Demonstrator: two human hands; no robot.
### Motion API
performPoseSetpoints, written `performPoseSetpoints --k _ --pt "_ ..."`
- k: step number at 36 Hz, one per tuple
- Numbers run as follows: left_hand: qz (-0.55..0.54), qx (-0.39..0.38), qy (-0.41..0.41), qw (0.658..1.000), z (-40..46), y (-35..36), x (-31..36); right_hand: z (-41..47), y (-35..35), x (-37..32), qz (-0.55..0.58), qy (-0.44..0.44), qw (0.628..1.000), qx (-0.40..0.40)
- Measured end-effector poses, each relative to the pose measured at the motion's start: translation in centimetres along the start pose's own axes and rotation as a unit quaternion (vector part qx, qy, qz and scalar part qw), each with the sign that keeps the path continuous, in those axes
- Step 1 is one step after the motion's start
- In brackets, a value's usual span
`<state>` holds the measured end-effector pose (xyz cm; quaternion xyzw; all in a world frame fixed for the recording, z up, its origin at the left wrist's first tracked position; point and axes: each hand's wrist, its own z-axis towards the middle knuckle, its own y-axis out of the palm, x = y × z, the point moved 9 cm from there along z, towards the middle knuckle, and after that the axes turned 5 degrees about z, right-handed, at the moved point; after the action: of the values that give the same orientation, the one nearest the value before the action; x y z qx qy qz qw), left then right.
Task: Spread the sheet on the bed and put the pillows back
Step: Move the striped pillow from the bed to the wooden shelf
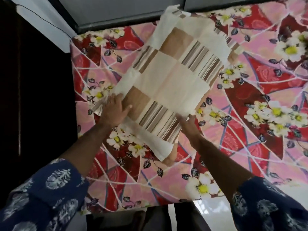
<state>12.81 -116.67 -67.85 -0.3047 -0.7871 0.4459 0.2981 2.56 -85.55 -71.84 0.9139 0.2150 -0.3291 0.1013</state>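
Red floral sheet covering bed, striped pillow on it, grey wall behind

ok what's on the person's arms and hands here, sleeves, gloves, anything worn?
Both arms wear long dark navy sleeves, left sleeve and right sleeve, printed with pale white leaf or feather motifs. The cuffs are pushed up, leaving the forearms bare. The left hand and right hand are bare: no gloves, and no watch, ring or band shows.
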Motion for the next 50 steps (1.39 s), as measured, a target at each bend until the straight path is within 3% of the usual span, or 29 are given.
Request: performPoseSetpoints --k 3,5,13,18,22,27,31,34,36,38,40,45,48,50 --pt "-0.119 -0.005 -0.03 0.992 0.8 1.8 -1.1 1.4 -0.3 0.4 0.033 -0.022 0.998 0.043" --pt "-0.133 0.009 -0.041 0.99 1.2 2.2 -1.5 1.7 -0.9 0.5 0.029 -0.033 0.998 0.054" --pt "-0.037 0.09 -0.028 0.995 1.9 -0.1 -1.2 0.9 -2.1 -0.9 0.018 -0.044 0.998 0.038" --pt "0.039 0.08 0.024 0.996 1.1 -0.8 0.2 -1.6 -2.5 -1.4 0.035 -0.015 0.999 -0.013" --pt "0.05 0.031 0.072 0.996 -2.1 -0.7 1.9 -4.5 -3.9 -1.3 0.042 0.017 0.997 -0.057" --pt "-0.01 -0.07 0.126 0.99 -10.7 -0.1 4.0 -9.2 -8.1 1.4 0.04 0.09 0.987 -0.125" --pt "0.012 -0.201 0.191 0.961 -18.6 3.8 4.8 -12.5 -13.5 6.8 -0.119 0.202 0.961 -0.15" --pt "0.084 -0.233 0.225 0.943 -21.1 7.0 4.4 -14.0 -14.5 9.4 -0.192 0.233 0.942 -0.149" --pt "0.013 -0.195 0.186 0.963 -20.1 7.4 4.1 -13.6 -14.4 9.0 -0.18 0.2 0.957 -0.106" --pt "-0.082 -0.114 0.095 0.986 -17.5 6.3 3.4 -12.3 -14.1 7.4 -0.152 0.128 0.979 -0.054" --pt "-0.151 -0.065 0.018 0.986 -14.5 5.5 2.4 -10.8 -13.4 5.4 -0.098 0.066 0.993 -0.011" --pt "-0.352 -0.125 -0.022 0.928 -8.6 5.5 6.1 -7.5 -12.3 0.9 -0.003 0.004 0.995 0.102" --pt "-0.383 -0.185 -0.057 0.903 -7.3 7.0 7.9 -7.1 -12.1 0.0 0.031 0.013 0.991 0.128" --pt "-0.365 -0.179 -0.073 0.911 -7.2 7.1 8.5 -7.5 -12.2 -0.1 0.04 0.021 0.991 0.126"
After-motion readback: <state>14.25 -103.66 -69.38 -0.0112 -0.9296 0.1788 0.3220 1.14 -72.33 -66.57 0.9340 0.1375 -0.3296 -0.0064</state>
